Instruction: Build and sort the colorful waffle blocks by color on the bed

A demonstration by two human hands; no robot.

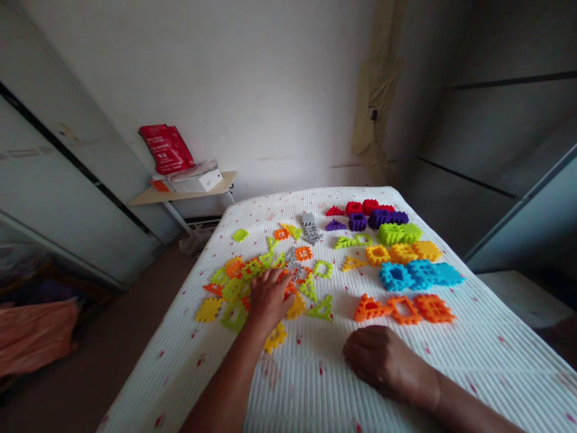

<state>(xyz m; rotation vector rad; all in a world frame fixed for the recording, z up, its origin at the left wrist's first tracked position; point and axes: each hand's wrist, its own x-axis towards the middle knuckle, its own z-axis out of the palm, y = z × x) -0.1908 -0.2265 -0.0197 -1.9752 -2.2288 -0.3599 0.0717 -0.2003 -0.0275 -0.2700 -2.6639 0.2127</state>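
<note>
My left hand (268, 299) lies palm down on a loose heap of plastic interlocking puzzle pieces (234, 290) in lime green, orange and yellow, its fingers over an orange piece (291, 288). A grey piece (291, 258) sits just beyond the fingertips. My right hand (383, 361) rests on the white ribbed mattress (311, 385), fingers curled, holding nothing. Just beyond it lie orange pieces (406, 310). Farther back, blue (419, 275), yellow (401, 252), lime green (399, 233), purple (376, 219) and red pieces (363, 207) stand grouped by colour.
A small wall shelf (183, 192) beyond the mattress holds a white box (198, 181) and a red bag (166, 148). Pale wardrobe doors (76, 168) stand at the left, with an orange cloth (36, 337) below them. The brown floor (108, 349) runs along the mattress's left side.
</note>
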